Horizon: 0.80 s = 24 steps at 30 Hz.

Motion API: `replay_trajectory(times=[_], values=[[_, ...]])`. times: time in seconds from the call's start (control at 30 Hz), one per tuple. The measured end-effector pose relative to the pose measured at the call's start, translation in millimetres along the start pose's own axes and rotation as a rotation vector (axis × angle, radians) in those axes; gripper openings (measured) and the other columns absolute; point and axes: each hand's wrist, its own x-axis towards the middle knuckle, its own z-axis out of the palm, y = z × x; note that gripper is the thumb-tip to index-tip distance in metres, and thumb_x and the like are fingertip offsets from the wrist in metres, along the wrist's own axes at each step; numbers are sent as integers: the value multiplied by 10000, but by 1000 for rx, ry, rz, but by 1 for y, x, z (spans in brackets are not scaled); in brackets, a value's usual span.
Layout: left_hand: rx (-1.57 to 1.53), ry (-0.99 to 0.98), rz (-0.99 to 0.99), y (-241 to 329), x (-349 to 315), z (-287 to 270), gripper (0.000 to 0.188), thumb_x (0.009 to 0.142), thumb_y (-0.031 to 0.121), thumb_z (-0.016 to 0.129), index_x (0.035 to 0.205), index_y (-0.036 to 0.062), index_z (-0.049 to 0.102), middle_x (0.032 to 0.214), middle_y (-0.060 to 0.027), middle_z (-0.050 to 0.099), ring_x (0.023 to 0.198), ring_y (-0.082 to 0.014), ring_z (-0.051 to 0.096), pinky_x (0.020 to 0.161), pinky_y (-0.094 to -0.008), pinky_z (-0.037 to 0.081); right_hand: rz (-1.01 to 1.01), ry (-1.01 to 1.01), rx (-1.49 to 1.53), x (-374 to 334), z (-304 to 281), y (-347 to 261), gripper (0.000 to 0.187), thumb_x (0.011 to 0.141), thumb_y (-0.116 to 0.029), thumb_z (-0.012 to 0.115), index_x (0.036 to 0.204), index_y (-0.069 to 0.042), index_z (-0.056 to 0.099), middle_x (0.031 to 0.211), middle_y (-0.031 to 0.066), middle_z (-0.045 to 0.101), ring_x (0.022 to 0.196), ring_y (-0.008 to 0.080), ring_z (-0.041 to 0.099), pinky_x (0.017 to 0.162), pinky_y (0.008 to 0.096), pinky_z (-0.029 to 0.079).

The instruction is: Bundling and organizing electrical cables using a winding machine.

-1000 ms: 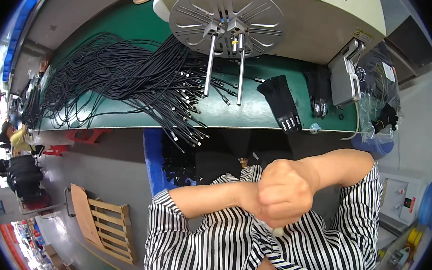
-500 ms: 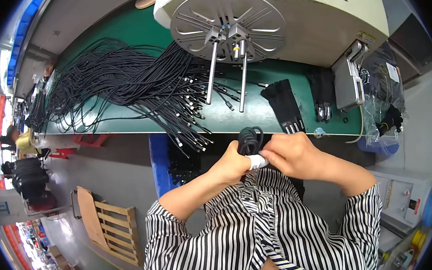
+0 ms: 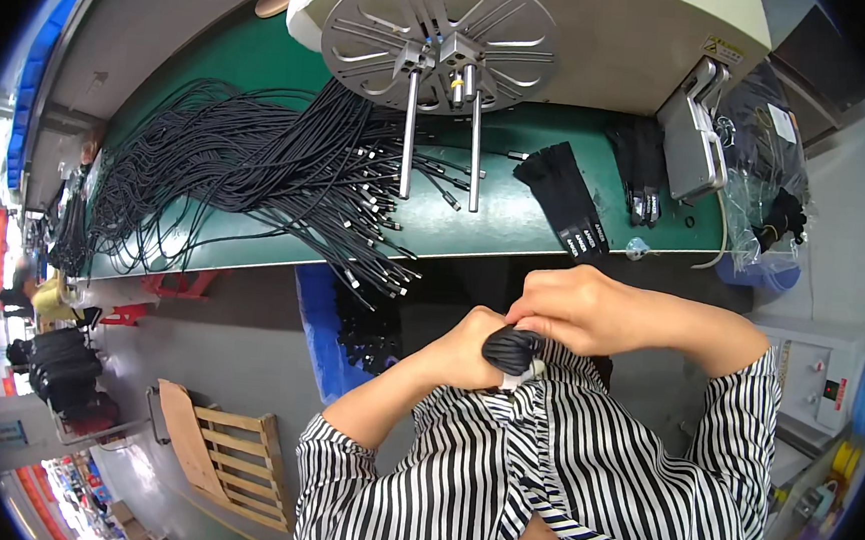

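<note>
A small coil of black cable (image 3: pixel 512 349) is gripped in my left hand (image 3: pixel 469 353), in front of my striped shirt. Something white (image 3: pixel 519 378) shows just under the coil; I cannot tell whether it belongs to the cable or wraps a finger. My right hand (image 3: pixel 572 310) is closed at the coil's far side, thumb and fingers pinched together. Whatever lies between those fingertips is hidden. Beyond my hands, a bundle of flat black straps (image 3: pixel 563 194) with printed ends lies at the green table's (image 3: pixel 434 245) front edge.
A heap of loose black cables (image 3: pixel 250 157) with metal plugs covers the table's left part. Above it stands a machine with a round slotted metal disc (image 3: pixel 439 40) and two upright rods. More black straps (image 3: pixel 640 169) lie beside a metal bracket (image 3: pixel 692 138). A blue bin (image 3: pixel 323 333) stands below.
Both hands have come closer to my body, and the coil has tipped over, its rounded end now toward me. My right fingers have shifted from its near side to its far side.
</note>
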Motion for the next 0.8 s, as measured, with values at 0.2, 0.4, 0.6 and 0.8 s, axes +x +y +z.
replay_trajectory(times=[0.2, 0.4, 0.6, 0.8], values=[[-499, 128, -138, 14, -24, 22, 215, 686, 81, 809, 771, 39, 616, 699, 18, 593, 642, -61, 525, 587, -236, 447, -266, -3, -435, 0, 9, -14, 174, 759, -94, 659, 694, 9, 535, 612, 76, 436, 531, 230, 505, 463, 321, 448], [-628, 322, -208, 31, -40, 34, 267, 709, 62, 775, 917, 36, 610, 779, 14, 605, 676, -64, 550, 632, -225, 479, -245, 49, -274, -4, 8, -19, 294, 787, -81, 632, 558, -62, 448, 515, 47, 426, 405, 210, 460, 374, 320, 397], [-1071, 442, -254, 32, -49, 39, 186, 743, 31, 720, 899, 12, 621, 814, -9, 613, 680, -74, 569, 584, -205, 470, -99, 66, -59, -32, 18, -23, 315, 790, -48, 635, 546, -46, 435, 508, 60, 397, 401, 216, 434, 370, 341, 356], [-652, 616, -364, 23, -16, 31, 173, 771, 42, 679, 924, -24, 634, 825, 16, 624, 734, -61, 552, 645, -239, 469, -16, 218, -333, -27, 34, -29, 212, 785, -76, 645, 658, -19, 485, 581, 95, 481, 470, 247, 540, 405, 346, 431]])
